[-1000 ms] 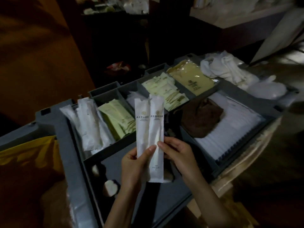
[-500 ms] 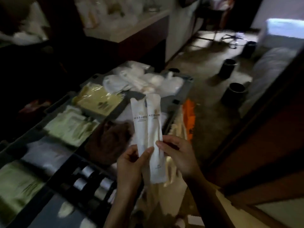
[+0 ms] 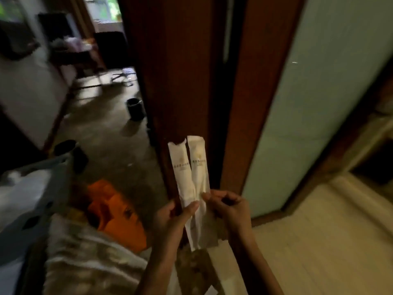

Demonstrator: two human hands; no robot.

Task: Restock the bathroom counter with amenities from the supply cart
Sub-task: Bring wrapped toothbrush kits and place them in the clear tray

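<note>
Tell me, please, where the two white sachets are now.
Head view, lower centre: the two white sachets are held upright between left hand and right hand, before the brown door frame.

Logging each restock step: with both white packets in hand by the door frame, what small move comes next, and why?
Probably step right, past the brown wooden door frame, onto the pale floor. Both the left hand and right hand pinch the two long white paper packets, and no bathroom counter is in view yet.
</note>
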